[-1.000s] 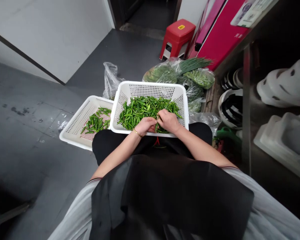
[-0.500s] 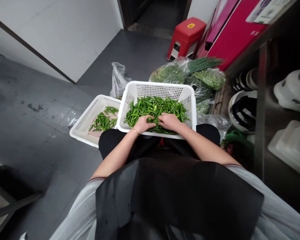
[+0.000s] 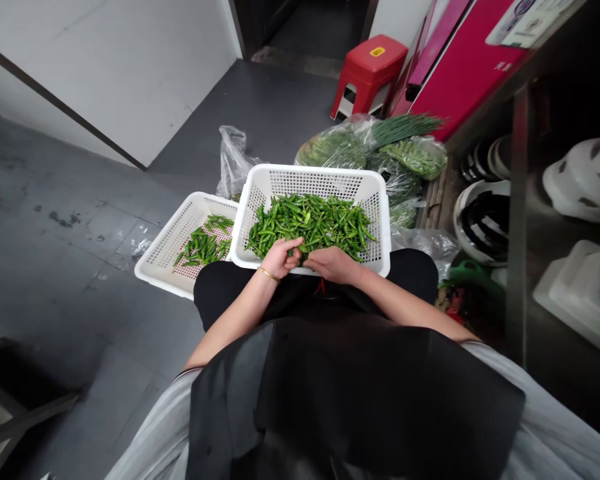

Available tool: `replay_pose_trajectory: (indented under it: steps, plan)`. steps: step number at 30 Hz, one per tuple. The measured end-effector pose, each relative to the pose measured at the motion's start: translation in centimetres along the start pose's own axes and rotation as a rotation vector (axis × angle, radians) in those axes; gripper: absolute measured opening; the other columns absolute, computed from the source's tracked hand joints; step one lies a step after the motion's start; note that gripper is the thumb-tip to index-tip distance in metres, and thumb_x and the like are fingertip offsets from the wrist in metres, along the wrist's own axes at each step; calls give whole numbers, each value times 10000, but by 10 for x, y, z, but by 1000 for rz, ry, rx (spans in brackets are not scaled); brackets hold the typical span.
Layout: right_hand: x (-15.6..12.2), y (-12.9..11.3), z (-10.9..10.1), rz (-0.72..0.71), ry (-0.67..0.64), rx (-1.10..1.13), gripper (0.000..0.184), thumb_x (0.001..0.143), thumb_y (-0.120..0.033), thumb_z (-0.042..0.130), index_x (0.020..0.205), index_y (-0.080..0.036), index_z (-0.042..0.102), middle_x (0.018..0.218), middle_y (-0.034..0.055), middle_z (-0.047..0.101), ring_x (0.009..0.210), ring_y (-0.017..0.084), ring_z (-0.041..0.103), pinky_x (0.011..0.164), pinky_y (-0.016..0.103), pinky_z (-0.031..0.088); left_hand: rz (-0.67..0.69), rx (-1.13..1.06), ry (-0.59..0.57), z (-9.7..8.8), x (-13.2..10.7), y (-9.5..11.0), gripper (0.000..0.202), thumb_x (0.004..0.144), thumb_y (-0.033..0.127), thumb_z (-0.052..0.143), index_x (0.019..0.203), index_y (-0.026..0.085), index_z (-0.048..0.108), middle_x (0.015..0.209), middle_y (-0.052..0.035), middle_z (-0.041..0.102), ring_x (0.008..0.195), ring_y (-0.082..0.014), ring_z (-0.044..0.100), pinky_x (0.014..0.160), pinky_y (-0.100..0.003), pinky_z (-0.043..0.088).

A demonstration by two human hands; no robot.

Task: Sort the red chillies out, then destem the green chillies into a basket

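Note:
A white perforated basket [image 3: 316, 175] rests on my lap with a heap of green chili peppers [image 3: 325, 217] inside. My left hand [image 3: 281, 257], a gold bracelet at its wrist, is closed around a green chili near the basket's front rim. Close beside it, my right hand [image 3: 334, 264] has its fingers pinched together near the chili's end; what sits between those fingertips is too small to make out. To the left, a second white basket [image 3: 155, 263] holds a smaller pile of green chilies [image 3: 203, 245].
Clear bags of green vegetables [image 3: 335, 148] lie beyond the basket, with a crumpled plastic bag [image 3: 233, 160] left of them. A red stool [image 3: 373, 67] stands farther back. Shelving with white containers [image 3: 587, 180] runs along the right. A white panel [image 3: 105, 73] stands at upper left.
Both hands have drawn back from the chili heap toward the basket's front rim. My left hand has lifted a chili and turned its thumb upward. The view has shifted slightly.

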State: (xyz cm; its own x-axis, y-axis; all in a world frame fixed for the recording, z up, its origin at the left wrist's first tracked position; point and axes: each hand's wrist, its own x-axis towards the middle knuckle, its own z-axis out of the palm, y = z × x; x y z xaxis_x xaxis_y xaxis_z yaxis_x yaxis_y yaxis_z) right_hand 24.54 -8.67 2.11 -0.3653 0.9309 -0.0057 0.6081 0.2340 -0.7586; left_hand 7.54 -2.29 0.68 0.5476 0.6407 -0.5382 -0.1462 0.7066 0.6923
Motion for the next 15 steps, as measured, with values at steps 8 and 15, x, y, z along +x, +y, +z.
replay_pose_trajectory:
  steps: [8,15]
  plan:
    - [-1,45,-25,377,-364,-618,189,847,-333,623,894,-179,723,958,119,725,885,257,653,687,302,446,81,-104,-96,-10,2,11,151,583,144,647,725,124,599,733,-64,673,644,-148,645,547,-241,499]
    - [2,48,-14,390,-291,-582,202,860,-303,555,899,-169,701,948,127,718,863,241,650,683,294,425,-67,90,-20,-3,6,0,246,622,237,785,689,123,577,426,84,370,323,-14,250,342,-155,125]
